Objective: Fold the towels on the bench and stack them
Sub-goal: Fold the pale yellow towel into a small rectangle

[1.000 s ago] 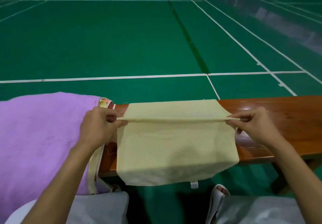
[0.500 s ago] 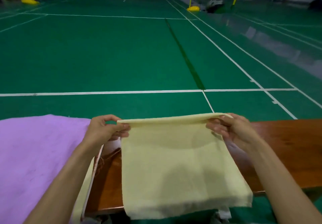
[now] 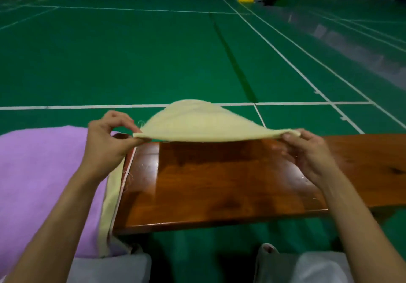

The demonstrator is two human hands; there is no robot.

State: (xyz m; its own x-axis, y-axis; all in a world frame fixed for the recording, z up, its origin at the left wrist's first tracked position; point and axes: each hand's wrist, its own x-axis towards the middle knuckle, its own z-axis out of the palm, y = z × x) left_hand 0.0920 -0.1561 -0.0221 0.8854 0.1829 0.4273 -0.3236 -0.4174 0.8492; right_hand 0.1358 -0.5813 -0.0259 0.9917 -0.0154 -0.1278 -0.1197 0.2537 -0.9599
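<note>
Purple towel (image 3: 39, 183) is draped over the bench's (image 3: 219, 183) left end, with a pale cloth edge (image 3: 112, 194) poking out under it. Left hand (image 3: 105, 144) is up over the bench next to that, wrist bent, thumb and fingertips pinching the yellow towel's (image 3: 197, 122) left corner. The towel is in the air above the bench, not touching the wood, its middle puffed up in a hump. Right hand (image 3: 307, 153) is further along the bench, forearm reaching in, fingers curled and pinching the right corner.
</note>
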